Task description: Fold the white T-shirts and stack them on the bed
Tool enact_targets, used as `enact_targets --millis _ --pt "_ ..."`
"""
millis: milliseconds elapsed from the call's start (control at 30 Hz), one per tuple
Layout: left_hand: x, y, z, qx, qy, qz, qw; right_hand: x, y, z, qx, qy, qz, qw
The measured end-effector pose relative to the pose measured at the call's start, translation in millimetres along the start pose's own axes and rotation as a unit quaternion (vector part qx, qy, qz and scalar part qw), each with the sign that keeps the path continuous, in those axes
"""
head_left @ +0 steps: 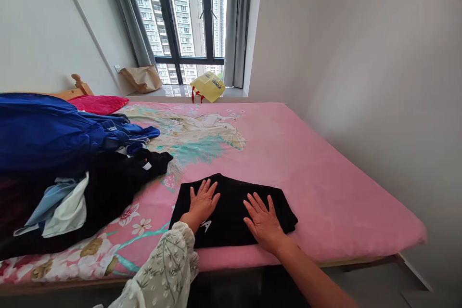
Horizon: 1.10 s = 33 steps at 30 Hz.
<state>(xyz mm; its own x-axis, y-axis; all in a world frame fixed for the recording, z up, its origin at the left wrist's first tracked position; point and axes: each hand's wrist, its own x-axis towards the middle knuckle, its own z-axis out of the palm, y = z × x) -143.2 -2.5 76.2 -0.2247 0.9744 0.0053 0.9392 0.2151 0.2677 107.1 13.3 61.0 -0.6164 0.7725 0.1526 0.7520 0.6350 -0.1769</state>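
A black garment with a white letter print (231,207) lies folded flat near the front edge of the bed; its exact kind is hard to tell. My left hand (204,199) rests palm down on its left part, fingers spread, just above the white print. On the right part, my right hand (264,219) lies flat with its fingers apart. Neither hand grips the cloth. The pink bedsheet (325,192) with a bird and flower pattern spreads under the garment.
A heap of loose clothes lies on the bed's left side, with a blue garment (50,130) and a black one (119,187). Behind it is a red pillow (99,104). A brown paper bag (142,78) and yellow bag (208,86) stand by the window. A wall (378,82) borders the right.
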Motion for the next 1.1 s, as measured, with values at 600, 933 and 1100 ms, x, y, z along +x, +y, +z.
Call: enact_targets --millis 600,933,1100 --pt "-62 19 34.7 0.002 0.099 0.016 0.995 2 124 -5 0.431 -0.096 0.364 0.82" --pt "-191 21 66.5 -0.115 0.095 0.038 0.988 -7 95 -22 0.718 -0.129 0.317 0.607" --pt "-199 3 47.8 -0.163 0.146 0.006 0.976 -6 92 -23 0.765 -0.116 0.357 0.523"
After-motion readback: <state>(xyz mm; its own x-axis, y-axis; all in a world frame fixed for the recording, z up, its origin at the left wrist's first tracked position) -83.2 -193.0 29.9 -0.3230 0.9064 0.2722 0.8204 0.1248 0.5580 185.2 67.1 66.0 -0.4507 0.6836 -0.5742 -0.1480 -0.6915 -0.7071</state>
